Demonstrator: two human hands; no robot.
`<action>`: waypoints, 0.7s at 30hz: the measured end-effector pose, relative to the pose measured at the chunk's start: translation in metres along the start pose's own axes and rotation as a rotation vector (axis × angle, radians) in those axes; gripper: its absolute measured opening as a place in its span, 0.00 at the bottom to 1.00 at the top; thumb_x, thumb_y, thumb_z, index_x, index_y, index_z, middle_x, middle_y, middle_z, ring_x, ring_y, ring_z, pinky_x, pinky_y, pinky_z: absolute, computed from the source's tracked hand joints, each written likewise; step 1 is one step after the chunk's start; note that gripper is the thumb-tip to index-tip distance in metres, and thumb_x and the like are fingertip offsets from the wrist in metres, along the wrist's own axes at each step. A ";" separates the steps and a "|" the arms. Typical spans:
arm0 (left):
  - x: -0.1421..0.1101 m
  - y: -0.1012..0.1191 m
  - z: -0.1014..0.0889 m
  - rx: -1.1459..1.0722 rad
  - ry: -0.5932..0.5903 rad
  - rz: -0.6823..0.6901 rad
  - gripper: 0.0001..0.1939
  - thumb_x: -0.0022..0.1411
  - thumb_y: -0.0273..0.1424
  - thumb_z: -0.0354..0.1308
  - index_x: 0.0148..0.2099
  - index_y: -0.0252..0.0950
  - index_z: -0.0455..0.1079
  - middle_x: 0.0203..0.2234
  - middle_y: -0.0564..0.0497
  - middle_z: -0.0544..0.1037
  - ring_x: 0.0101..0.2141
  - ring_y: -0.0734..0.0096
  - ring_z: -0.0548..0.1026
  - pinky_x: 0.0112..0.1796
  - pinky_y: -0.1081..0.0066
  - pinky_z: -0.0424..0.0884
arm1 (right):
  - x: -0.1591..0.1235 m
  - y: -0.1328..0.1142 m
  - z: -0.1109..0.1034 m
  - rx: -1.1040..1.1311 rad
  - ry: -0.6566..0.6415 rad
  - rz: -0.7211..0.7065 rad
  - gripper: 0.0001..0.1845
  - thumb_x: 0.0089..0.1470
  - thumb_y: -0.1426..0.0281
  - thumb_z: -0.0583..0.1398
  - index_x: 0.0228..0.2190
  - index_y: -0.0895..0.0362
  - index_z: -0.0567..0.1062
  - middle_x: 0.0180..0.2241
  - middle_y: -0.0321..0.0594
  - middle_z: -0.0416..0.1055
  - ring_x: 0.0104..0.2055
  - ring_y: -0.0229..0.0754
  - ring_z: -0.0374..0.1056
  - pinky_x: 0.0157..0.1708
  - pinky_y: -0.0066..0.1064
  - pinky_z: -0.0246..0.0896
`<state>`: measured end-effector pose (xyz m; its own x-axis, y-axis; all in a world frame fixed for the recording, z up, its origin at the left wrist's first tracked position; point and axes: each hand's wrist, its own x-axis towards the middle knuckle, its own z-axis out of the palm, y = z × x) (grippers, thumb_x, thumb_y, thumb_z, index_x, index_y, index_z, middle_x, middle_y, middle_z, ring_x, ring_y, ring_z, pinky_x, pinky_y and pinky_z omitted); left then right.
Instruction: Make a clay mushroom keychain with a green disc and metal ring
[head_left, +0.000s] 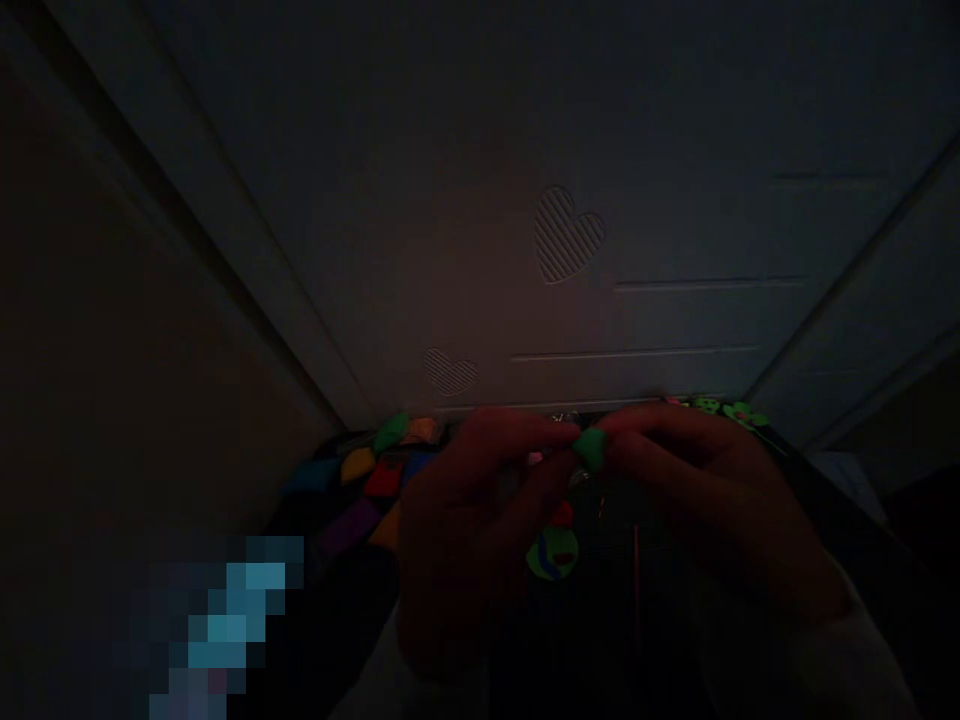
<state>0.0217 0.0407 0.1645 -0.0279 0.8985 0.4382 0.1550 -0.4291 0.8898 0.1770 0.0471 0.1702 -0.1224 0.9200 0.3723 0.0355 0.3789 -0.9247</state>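
The scene is very dark. My left hand (469, 530) and my right hand (705, 500) meet at the lower middle, fingertips pinched together on a small green piece (591, 447). Just below it hang a small red bit (562, 514) and a round green piece with blue and red marks (553, 553); whether these are joined to the green piece I cannot tell. Both hands have their fingers curled in a pinch.
Several coloured pieces, green, orange, red, purple and blue (375, 475), lie left of my hands. Green flower-like pieces (731, 410) sit at the right. Behind stands a pale panel with heart-shaped cut-outs (566, 235). A pixelated blue patch (232, 620) sits lower left.
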 end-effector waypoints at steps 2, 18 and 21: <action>0.000 0.000 0.000 0.023 -0.013 0.019 0.07 0.52 0.29 0.62 0.34 0.48 0.74 0.29 0.58 0.75 0.30 0.76 0.70 0.31 0.76 0.65 | 0.000 -0.002 0.001 -0.018 0.008 0.027 0.04 0.48 0.67 0.61 0.26 0.54 0.77 0.22 0.32 0.72 0.21 0.31 0.66 0.17 0.19 0.61; 0.005 -0.007 -0.009 0.203 -0.148 0.336 0.15 0.54 0.23 0.59 0.42 0.48 0.73 0.35 0.55 0.72 0.36 0.76 0.70 0.36 0.78 0.65 | 0.000 -0.003 -0.005 0.015 -0.089 0.121 0.03 0.47 0.68 0.62 0.25 0.53 0.77 0.18 0.31 0.68 0.21 0.30 0.63 0.19 0.19 0.59; 0.006 -0.006 -0.012 0.267 -0.162 0.372 0.14 0.54 0.24 0.59 0.42 0.47 0.73 0.34 0.54 0.72 0.36 0.76 0.70 0.36 0.78 0.66 | 0.000 -0.006 -0.005 0.028 -0.095 0.138 0.04 0.47 0.68 0.62 0.23 0.54 0.77 0.18 0.31 0.68 0.21 0.30 0.63 0.19 0.18 0.58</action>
<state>0.0084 0.0477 0.1635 0.2284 0.7004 0.6762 0.3738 -0.7044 0.6034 0.1812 0.0458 0.1759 -0.2111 0.9491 0.2339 0.0313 0.2457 -0.9688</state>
